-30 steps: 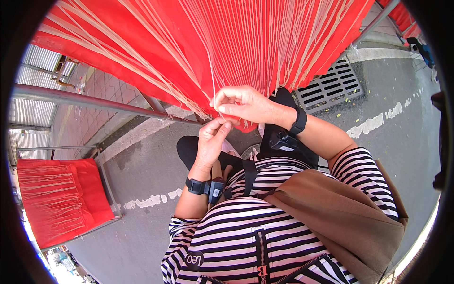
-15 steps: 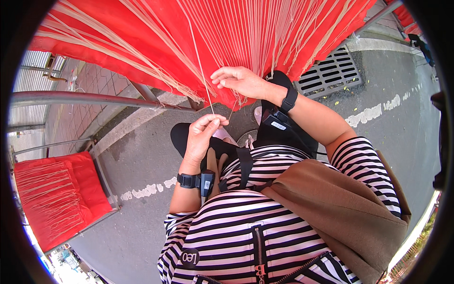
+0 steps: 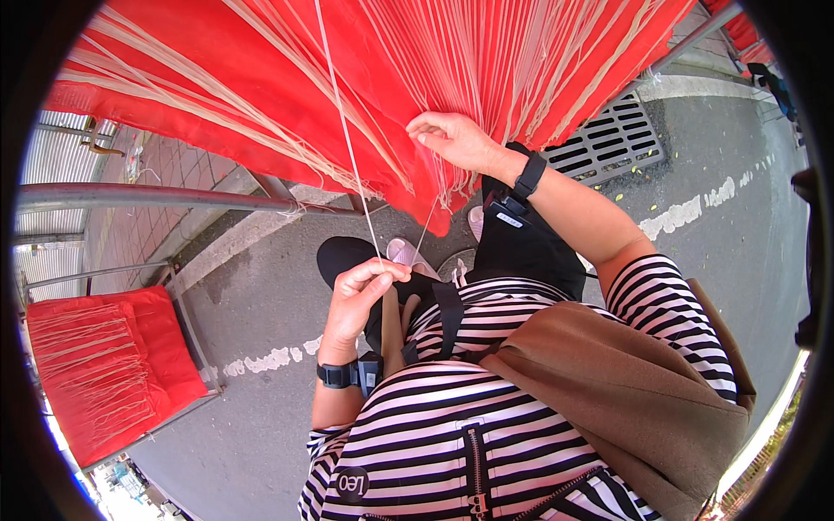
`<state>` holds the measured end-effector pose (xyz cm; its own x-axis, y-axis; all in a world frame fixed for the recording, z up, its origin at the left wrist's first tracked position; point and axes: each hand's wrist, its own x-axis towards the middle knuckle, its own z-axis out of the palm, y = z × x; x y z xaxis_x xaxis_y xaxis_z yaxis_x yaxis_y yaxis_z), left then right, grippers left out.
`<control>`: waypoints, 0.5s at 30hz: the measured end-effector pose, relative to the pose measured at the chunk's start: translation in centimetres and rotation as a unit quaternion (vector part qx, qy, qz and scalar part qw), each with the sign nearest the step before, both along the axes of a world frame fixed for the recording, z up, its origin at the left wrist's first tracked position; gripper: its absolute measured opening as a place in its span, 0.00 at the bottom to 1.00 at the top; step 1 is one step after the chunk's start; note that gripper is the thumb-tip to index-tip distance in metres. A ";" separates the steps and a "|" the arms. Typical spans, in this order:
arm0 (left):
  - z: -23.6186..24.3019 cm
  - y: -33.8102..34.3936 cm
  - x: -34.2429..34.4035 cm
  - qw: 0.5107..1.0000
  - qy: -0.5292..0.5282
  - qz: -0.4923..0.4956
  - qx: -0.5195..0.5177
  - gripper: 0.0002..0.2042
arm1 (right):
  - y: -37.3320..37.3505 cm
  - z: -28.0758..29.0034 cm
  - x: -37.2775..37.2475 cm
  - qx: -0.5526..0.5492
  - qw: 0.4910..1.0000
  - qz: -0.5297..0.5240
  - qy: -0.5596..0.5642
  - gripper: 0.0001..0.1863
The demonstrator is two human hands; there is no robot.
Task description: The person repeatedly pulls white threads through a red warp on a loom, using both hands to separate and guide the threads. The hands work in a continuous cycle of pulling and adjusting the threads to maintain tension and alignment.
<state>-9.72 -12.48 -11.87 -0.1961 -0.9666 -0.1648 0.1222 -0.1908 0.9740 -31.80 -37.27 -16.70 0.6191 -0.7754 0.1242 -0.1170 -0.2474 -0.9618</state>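
Observation:
Between the thumb and fingers of my left hand [image 3: 360,291], a long pale string-like strand [image 3: 341,113] is pinched. One length runs taut from the hand up past the top edge; a thinner length [image 3: 426,227] slants from it to the lower corner of a red cloth [image 3: 313,87]. My right hand [image 3: 453,139] hovers over or against the cloth, fingers loosely curved and thumb apart, with nothing visible in it. Many pale strands [image 3: 460,61] lie in fanned rows across the cloth, and their loose ends bunch at its lower edge [image 3: 447,174].
A metal rail [image 3: 156,196] runs below the cloth on the left. Lower left stands another frame with a red cloth [image 3: 113,373] covered in strands. A drain grate [image 3: 608,139] lies in the road at right. A brown garment [image 3: 608,382] hangs over my front.
My left hand has drawn down toward my body, lengthening the taut strand. My right hand has shifted slightly to the right. The cloth's lower corner now hangs lower.

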 end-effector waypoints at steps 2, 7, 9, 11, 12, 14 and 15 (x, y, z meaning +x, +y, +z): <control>0.7 0.5 0.4 1.000 -0.018 0.001 -0.016 0.07 | -0.5 -0.1 -0.2 -0.029 0.999 -0.018 0.008 0.11; 2.5 2.6 1.2 0.999 -0.021 0.024 0.001 0.09 | -1.2 -0.2 -0.7 -0.073 0.996 -0.043 0.018 0.10; 3.0 3.5 1.6 0.999 -0.035 0.025 -0.009 0.09 | -1.0 0.1 -0.9 -0.057 0.997 -0.051 0.034 0.10; 3.2 4.1 1.8 0.999 -0.028 0.021 -0.009 0.09 | -0.6 0.8 -0.9 -0.012 0.995 -0.063 0.073 0.10; 3.2 4.2 1.8 1.000 -0.018 0.005 -0.005 0.07 | -0.2 1.3 -0.7 -0.001 0.997 -0.035 0.063 0.10; 3.2 4.5 1.8 0.999 -0.023 -0.020 0.015 0.06 | 1.1 2.9 0.2 0.034 0.999 0.031 0.010 0.10; 3.0 4.4 1.6 0.999 -0.027 -0.036 0.007 0.06 | 2.1 3.9 0.8 0.083 0.995 0.054 -0.001 0.10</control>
